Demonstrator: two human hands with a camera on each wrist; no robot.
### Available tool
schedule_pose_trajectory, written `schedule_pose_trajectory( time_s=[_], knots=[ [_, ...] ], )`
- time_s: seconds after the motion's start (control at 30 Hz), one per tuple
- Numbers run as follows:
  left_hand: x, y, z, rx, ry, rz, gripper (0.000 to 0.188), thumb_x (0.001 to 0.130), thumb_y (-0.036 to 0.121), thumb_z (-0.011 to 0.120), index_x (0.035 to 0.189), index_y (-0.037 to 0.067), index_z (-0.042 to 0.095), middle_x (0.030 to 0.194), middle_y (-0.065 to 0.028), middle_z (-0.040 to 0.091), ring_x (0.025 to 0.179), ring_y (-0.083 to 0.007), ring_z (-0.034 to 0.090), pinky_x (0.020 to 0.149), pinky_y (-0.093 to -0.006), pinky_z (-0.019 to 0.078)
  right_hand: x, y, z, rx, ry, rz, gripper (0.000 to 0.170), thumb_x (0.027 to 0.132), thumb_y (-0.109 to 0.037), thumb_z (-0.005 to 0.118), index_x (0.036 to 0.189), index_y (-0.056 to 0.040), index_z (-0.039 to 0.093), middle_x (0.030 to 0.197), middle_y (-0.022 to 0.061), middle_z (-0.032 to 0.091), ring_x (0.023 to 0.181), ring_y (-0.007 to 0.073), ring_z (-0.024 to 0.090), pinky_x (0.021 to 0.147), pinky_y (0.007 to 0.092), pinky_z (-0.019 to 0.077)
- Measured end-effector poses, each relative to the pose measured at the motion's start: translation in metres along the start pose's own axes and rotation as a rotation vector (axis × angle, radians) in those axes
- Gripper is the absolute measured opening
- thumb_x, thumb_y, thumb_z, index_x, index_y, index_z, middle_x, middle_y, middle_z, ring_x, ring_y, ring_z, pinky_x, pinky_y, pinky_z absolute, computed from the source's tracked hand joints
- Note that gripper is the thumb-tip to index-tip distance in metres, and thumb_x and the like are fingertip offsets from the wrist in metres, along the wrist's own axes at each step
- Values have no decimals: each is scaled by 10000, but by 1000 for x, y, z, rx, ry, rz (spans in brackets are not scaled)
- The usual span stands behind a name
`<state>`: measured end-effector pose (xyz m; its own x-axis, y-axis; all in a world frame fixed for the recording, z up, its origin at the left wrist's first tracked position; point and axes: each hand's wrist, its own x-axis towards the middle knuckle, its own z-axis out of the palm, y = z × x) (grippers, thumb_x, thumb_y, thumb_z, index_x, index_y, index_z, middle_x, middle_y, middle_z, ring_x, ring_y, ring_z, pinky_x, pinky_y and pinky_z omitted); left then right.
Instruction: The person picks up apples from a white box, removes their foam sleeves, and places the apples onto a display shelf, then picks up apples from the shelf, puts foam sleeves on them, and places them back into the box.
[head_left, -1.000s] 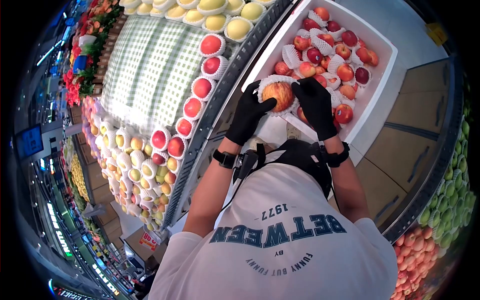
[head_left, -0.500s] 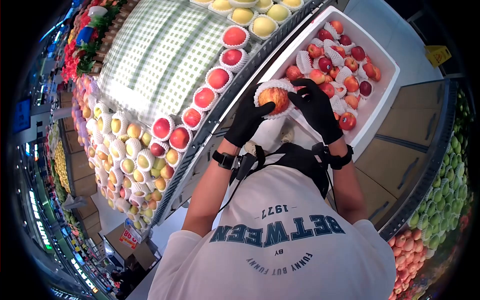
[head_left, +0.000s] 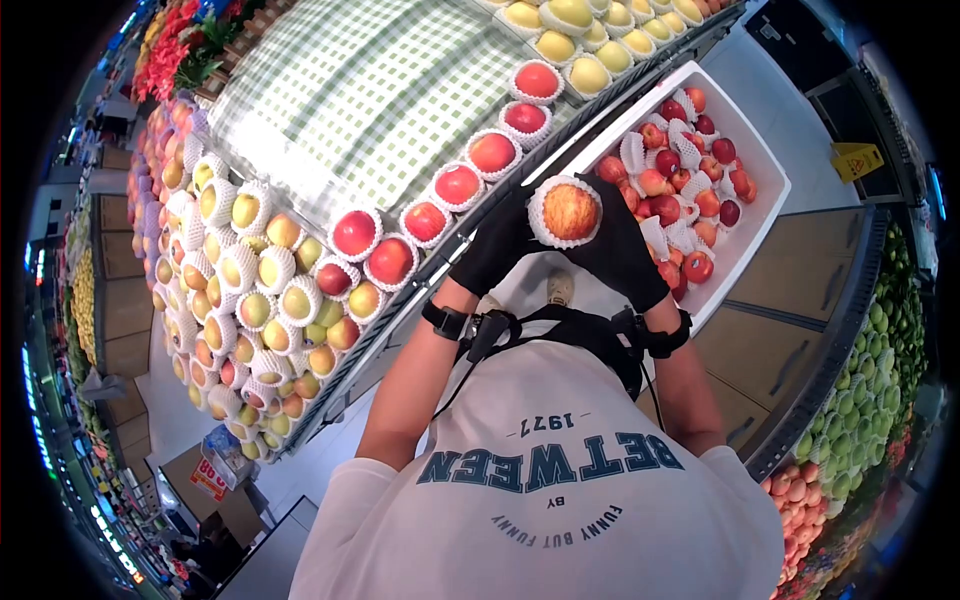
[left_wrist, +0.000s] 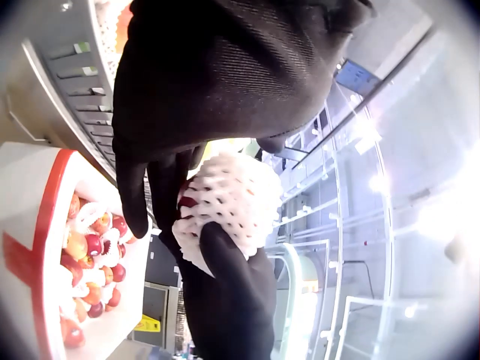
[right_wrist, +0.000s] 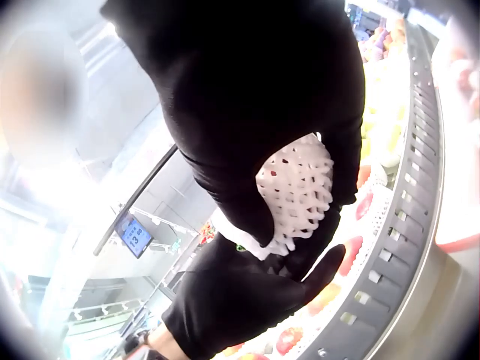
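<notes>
Your left grip (head_left: 497, 243) and right grip (head_left: 622, 248): gloved, plain black. Your held apple (head_left: 570, 213): golden orange, streaked red. Its foam net (left_wrist: 244, 187): white, open mesh. Your shirt (head_left: 560, 395): white, lettered in dark blue-green. Your left wristband (head_left: 445, 320): black. Your box (left_wrist: 26, 176): white, with a red band along its edge in the left wrist view. Box apples (head_left: 697, 266): deep red to orange-red. Your cloth (head_left: 370, 120): white and pale green check. Fruit row (head_left: 492, 153): bright red, in white mesh sleeves. Pale fruit (head_left: 589, 75): yellow. Side rail (right_wrist: 390, 247): grey. Flowers (head_left: 165, 60): red, with green leaves. Floor sign (head_left: 857, 162): yellow.
</notes>
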<state>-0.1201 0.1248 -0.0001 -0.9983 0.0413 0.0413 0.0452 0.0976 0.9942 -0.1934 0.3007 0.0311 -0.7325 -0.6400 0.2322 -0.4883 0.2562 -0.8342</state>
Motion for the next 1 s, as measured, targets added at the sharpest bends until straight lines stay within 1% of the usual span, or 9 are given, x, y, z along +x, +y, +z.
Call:
schedule_pose_trajectory(
  time_s=[0.03,0.13,0.3,0.43,0.53,0.63,0.7,0.9,1.0],
  knots=[
    [-3,0,-4,-194,1,-62,410,1010,231,476,1362,30,414,1308,-102,523,1189,-218,526,977,-389,482,1,-6,4,31,-14,33,743,645,-91,826,1275,-13,440,1201,171,524,1129,320,537,960,384,443],
    [-17,2,-16,177,61,6,620,806,50,720,1345,43,415,1295,-108,529,1152,-215,528,995,-358,443,3,-26,26,88,21,48,742,628,-147,868,1243,-13,475,1185,156,548,1119,296,553,960,379,447],
    [-29,-26,-36,-68,92,58,554,822,56,705,1310,41,445,1273,-99,538,1148,-196,532,987,-338,443,12,-42,45,-61,-149,-45,761,652,-173,860,1280,-19,457,1203,146,549,1125,277,556,966,375,444],
    [-37,-36,-46,-1142,150,-231,453,1015,339,448,1340,24,431,1290,-79,534,1161,-160,542,963,-307,464,19,-67,53,105,-262,254,804,755,-135,788,1414,-30,340,1332,139,485,1231,231,486,1004,362,430],
    [-43,-22,-55,-1138,210,-338,542,1021,443,369,1353,18,429,1315,-72,523,1154,-151,551,956,-305,473,26,-53,78,290,-256,326,819,775,-236,783,1412,4,328,1309,182,500,1208,264,514,1012,379,421],
    [-35,-61,-54,-993,383,-226,543,1029,414,361,1375,0,416,1382,-96,469,1254,-181,471,1048,-313,380,38,-51,96,53,-236,199,844,770,-271,779,1419,8,317,1332,209,474,1251,309,475,1025,407,401],
    [-40,-69,-59,-739,351,-90,576,1040,396,320,1437,-20,322,1477,-127,364,1362,-206,351,1125,-312,264,48,-41,106,12,-249,167,833,762,-264,783,1409,5,332,1316,208,482,1238,314,483,1022,410,401],
    [-47,-72,-80,-701,454,-186,602,1047,392,270,1466,-39,241,1515,-149,303,1402,-213,290,1147,-310,222,88,-50,119,102,-403,37,778,757,-180,774,1393,-10,358,1318,188,497,1216,270,508,1002,361,422],
    [-56,-94,-93,-600,483,-229,601,1046,405,272,1488,2,215,1481,-110,346,1332,-192,378,1104,-316,306,102,-52,130,29,-469,89,786,730,-196,785,1376,-16,375,1288,190,522,1184,275,536,981,369,443]
  ],
)
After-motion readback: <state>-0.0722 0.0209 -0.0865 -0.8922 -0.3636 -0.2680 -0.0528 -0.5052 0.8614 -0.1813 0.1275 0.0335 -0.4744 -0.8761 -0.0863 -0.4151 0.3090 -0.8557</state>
